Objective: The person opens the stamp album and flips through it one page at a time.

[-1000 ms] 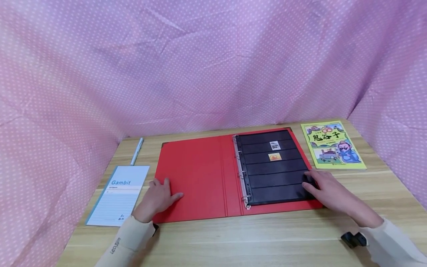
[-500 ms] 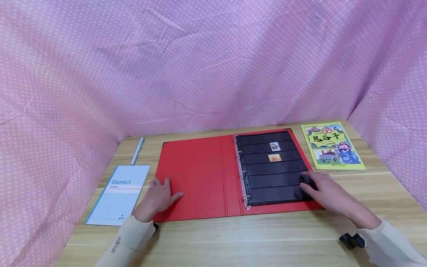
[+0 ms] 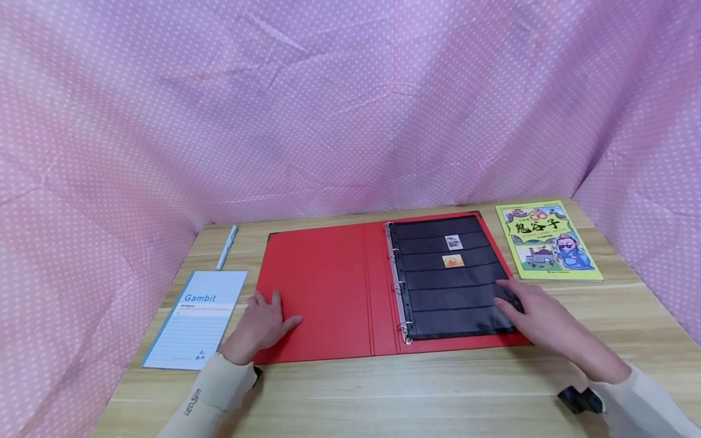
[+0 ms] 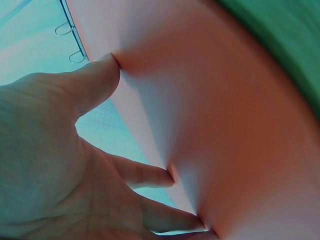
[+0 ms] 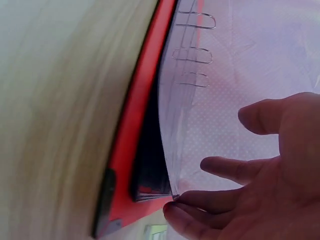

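A red ring-binder stamp album (image 3: 320,274) lies spread on the table. Its black pocket page (image 3: 446,299) fills the right side, with a grey-and-white stamp (image 3: 453,243) above an orange-yellow stamp (image 3: 453,261). My left hand (image 3: 263,325) rests its spread fingertips on the left part of the cover; the left wrist view shows the thumb (image 4: 102,75) and fingers pressing there. At the page's lower right edge is my right hand (image 3: 539,313). In the right wrist view its lower fingers (image 5: 187,217) touch the corner of the stacked sheets (image 5: 167,125), thumb held apart.
A light-blue notebook (image 3: 194,322) marked Gambit lies left of the album, with a pale-blue pen (image 3: 226,248) beyond it. Right of the album is a yellow comic-style book (image 3: 547,240). Metal rings (image 3: 401,286) run along the album's spine. Pink dotted cloth (image 3: 350,109) hangs behind.
My right hand has shifted slightly left over the page's edge. The left hand stays in place on the cover.
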`<state>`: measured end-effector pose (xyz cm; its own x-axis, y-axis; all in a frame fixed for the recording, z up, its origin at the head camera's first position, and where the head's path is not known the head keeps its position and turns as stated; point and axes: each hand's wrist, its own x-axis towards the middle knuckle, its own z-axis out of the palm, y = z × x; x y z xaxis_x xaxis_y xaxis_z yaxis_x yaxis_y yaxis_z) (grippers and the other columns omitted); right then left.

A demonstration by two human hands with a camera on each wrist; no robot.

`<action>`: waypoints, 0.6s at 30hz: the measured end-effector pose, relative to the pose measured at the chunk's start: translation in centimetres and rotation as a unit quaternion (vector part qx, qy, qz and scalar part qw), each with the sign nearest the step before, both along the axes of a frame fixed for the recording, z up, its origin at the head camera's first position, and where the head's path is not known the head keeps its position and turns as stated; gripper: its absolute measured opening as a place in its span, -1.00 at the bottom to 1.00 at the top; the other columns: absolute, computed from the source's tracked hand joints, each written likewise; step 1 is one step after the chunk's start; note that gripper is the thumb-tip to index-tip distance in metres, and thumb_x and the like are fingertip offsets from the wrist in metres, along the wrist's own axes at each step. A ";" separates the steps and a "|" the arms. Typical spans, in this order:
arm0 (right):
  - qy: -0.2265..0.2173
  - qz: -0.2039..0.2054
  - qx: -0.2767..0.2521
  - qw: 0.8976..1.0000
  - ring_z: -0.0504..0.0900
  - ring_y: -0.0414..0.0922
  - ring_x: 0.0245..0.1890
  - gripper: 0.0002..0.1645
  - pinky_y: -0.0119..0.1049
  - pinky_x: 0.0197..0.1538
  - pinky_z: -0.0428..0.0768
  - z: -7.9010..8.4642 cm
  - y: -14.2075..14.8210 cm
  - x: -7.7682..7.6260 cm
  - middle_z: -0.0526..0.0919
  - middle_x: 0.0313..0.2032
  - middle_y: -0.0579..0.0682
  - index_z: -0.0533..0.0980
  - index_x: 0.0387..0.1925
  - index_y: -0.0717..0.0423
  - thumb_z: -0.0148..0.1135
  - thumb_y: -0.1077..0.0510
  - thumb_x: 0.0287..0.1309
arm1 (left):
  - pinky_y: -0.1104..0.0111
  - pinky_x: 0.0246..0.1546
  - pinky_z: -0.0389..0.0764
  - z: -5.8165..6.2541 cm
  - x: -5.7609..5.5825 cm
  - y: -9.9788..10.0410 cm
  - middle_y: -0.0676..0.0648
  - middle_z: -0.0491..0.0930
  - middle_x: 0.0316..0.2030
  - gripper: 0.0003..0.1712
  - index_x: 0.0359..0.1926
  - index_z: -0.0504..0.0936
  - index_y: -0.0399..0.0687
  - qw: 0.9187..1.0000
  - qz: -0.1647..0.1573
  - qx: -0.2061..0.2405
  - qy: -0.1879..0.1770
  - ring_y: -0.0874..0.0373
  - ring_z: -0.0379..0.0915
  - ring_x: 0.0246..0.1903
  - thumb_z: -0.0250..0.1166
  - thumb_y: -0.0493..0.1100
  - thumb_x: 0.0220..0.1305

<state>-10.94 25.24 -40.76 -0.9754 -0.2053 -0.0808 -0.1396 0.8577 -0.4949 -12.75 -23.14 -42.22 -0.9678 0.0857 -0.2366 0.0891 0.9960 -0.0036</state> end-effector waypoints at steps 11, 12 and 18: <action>0.030 0.007 -0.027 0.999 0.14 0.39 0.24 -0.33 0.33 0.14 0.17 1.6 -0.8 0.7 0.14 0.30 0.43 0.35 0.23 0.27 -0.01 -0.17 0.35 | -0.03 -0.08 0.52 0.3 0.2 0.2 -0.61 0.23 0.06 -0.04 0.25 0.22 -0.49 1.000 -0.010 -0.009 0.003 -0.43 0.20 0.03 0.32 0.17 0.11; 0.032 0.009 -0.032 0.999 0.14 0.38 0.25 -0.33 0.34 0.14 0.17 1.7 -0.8 0.7 0.13 0.31 0.41 0.35 0.23 0.26 -0.02 -0.18 0.35 | -0.03 -0.08 0.52 0.3 0.2 0.2 -0.60 0.23 0.05 -0.04 0.25 0.22 -0.49 1.000 -0.011 -0.011 0.004 -0.43 0.20 0.03 0.32 0.17 0.11; 0.056 0.022 -0.060 0.996 0.13 0.34 0.28 -0.37 0.34 0.13 0.17 2.4 -1.3 0.9 0.15 0.35 0.30 0.37 0.24 0.19 -0.03 -0.17 0.36 | -0.03 -0.08 0.52 0.3 0.2 0.2 -0.60 0.24 0.04 -0.04 0.25 0.23 -0.49 1.000 -0.011 -0.012 0.005 -0.42 0.21 0.02 0.32 0.17 0.11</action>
<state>-10.04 23.95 -38.33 -0.9668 -0.2491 0.0566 -0.2358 0.7850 -0.5729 -12.51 -22.89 -41.94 -0.9682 0.1003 -0.2294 0.1098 0.9935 -0.0291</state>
